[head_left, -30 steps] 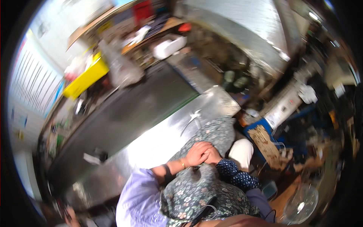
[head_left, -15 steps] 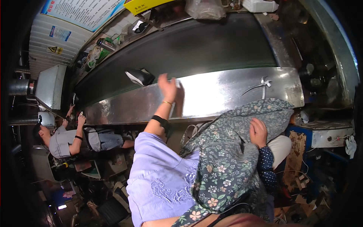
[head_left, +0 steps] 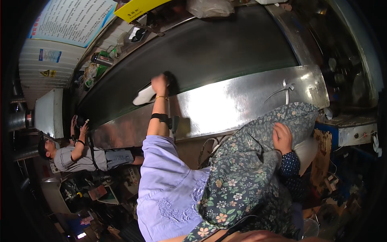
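My left hand (head_left: 160, 84) reaches over the dark conveyor belt (head_left: 225, 48), its fingers closed round a black-and-white shoe (head_left: 144, 97). The shoe's pale part points down and left, while its dark end shows beyond my knuckles. My right hand (head_left: 282, 138) rests on the flowered apron (head_left: 258, 149) over my lap, with nothing visible in it and its fingers lying loosely on the cloth. Beyond that hand, metal pincers (head_left: 287, 88) lie on the shiny steel ledge (head_left: 229, 103) along the belt's near side.
At the left end of the belt, a co-worker (head_left: 80, 155) holds a dark item. A shelf behind the belt carries a metal flask (head_left: 101, 60), a yellow box (head_left: 139, 9) and a clear plastic bag (head_left: 209, 7). On the right stands a blue-and-white box (head_left: 354, 135).
My left hand has moved left and taken hold of the shoe, which is now turned. My right hand stays on my lap. The co-worker's hands have come together round a dark item.
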The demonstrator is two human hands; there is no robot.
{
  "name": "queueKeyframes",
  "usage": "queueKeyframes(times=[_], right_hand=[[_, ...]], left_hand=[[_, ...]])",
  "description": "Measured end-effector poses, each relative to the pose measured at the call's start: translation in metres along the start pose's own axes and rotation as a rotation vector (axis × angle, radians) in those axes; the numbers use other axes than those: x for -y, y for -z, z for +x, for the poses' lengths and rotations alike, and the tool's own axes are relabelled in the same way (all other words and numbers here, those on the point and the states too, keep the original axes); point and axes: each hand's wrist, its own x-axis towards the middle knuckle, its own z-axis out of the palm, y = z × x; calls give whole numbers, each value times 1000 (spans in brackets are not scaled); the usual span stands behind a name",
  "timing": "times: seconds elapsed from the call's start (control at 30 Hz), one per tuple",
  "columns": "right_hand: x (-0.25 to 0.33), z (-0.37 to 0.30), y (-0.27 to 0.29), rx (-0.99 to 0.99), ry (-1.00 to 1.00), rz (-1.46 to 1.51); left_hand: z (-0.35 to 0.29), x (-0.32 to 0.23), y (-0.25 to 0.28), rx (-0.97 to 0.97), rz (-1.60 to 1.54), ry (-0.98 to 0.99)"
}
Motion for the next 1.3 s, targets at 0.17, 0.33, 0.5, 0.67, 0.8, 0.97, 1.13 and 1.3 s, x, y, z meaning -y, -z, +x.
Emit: queueKeyframes(times=[0.17,0.33,0.5,0.67,0.8,0.97,1.13,1.3], right_hand=[[0,1,1,24,-12,-19],[0,-2,3,-13,-8,7],[4,-3,5,-22,-64,7],[12,10,13,25,-135,115],[29,52,44,67,-367,481],[48,92,127,-400,-228,648],[34,48,144,-730,-526,261],[11,5,133,-637,-439,121]], left_hand=[[-87,-15,-63,987,333,-653],[-44,-51,-12,282,1385,-1008],[0,-60,3,643,1310,-440],[-44,-91,-48,587,1341,-481],[-154,-90,-99,712,776,-428],[-332,-62,-145,1122,393,-317],[-424,-68,-176,1697,507,-726],[-472,-38,-235,1763,167,-713]])
